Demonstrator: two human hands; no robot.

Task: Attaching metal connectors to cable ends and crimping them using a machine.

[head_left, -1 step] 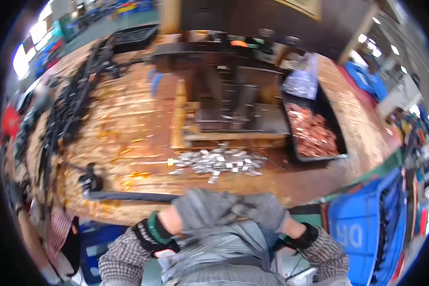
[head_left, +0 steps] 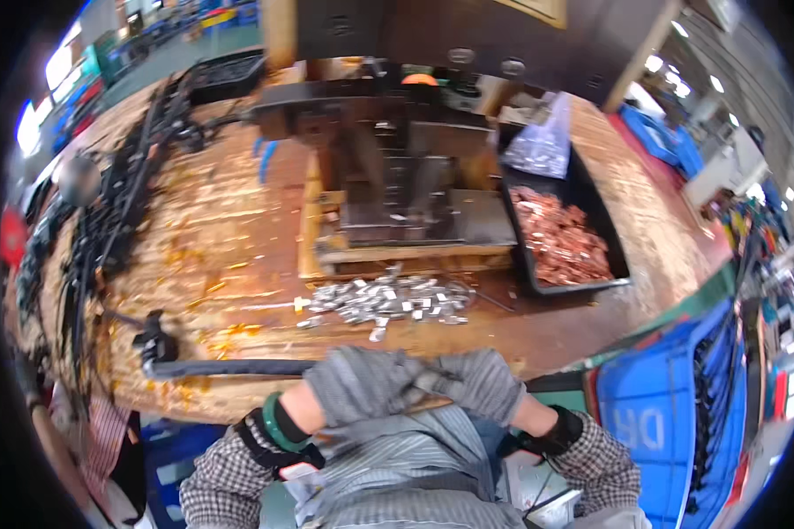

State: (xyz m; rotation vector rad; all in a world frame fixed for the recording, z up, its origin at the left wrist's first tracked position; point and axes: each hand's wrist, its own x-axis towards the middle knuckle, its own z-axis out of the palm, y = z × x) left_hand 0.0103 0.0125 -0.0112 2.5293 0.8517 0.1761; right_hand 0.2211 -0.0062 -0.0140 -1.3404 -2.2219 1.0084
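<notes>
My gloved left hand [head_left: 357,388] and right hand [head_left: 483,386] met at the fingers [head_left: 439,382]; whether these gripped anything, I could not tell. Silver metal pieces [head_left: 384,300] lay loose on the table [head_left: 194,264], just beyond both hands.

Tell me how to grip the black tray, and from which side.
The black tray looks best gripped by its raised near and right rims, coming from the near right: the dark machine crowds its left side, a plastic bag its far end.
</notes>
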